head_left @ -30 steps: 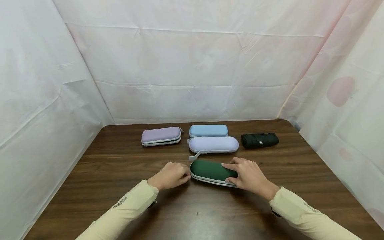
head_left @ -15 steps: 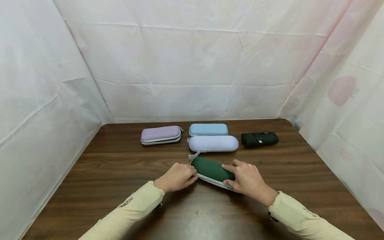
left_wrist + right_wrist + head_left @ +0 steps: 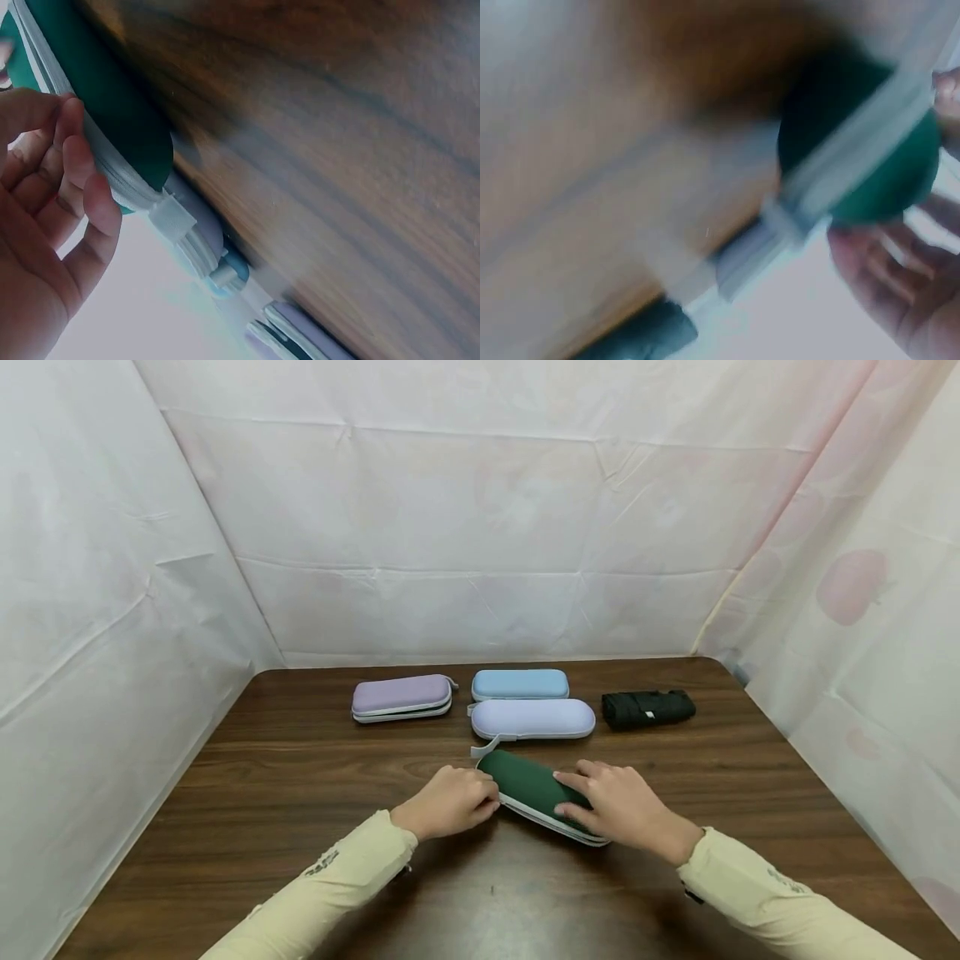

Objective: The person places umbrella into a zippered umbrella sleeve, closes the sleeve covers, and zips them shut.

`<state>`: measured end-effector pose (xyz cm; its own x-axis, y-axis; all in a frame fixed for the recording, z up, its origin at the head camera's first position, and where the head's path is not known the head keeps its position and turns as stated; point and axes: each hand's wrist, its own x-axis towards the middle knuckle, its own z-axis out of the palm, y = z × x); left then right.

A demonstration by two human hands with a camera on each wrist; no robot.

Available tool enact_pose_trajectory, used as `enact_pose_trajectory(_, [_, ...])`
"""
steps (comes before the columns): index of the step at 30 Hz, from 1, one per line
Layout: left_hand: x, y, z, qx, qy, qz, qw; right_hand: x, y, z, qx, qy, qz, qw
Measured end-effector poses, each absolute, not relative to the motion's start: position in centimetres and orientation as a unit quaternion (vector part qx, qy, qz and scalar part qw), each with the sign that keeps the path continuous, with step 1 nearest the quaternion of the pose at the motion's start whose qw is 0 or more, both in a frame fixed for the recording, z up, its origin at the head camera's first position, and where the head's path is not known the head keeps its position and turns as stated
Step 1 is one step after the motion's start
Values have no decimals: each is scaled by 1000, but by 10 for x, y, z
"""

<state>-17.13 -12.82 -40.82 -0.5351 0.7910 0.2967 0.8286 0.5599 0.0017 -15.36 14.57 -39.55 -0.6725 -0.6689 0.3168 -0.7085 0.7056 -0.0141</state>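
A dark green zippered hard case lies slantwise on the table, its right end nearer me. My left hand is at its front edge, and in the left wrist view thumb and forefinger pinch at the whitish zipper; the zipper pull itself is hidden by the fingers. My right hand holds the right end, thumb at the front and fingers over the top. In the blurred right wrist view, fingers curl round the green case. A narrow gap shows along the zipper between the two hands.
Behind the green case lie a lavender case with a strap and a light blue case. A purple case, partly unzipped, lies to the left. At the right is a folded black umbrella-like bundle. White sheets hang round the table.
My left hand has moved right along the front edge from the left end. The green case has turned, its right end coming nearer me, while my right hand stays on it.
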Motion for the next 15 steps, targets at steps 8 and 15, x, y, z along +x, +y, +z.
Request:
enact_pose_trajectory(8, [-172,-136,-408,-446,-887,-76,90,-193,142,-384,589,-798,-39,120])
enact_pose_trajectory(15, [-174,-139,-407,-441,-890,-73,90,-197,125,-373,663,-704,-206,147])
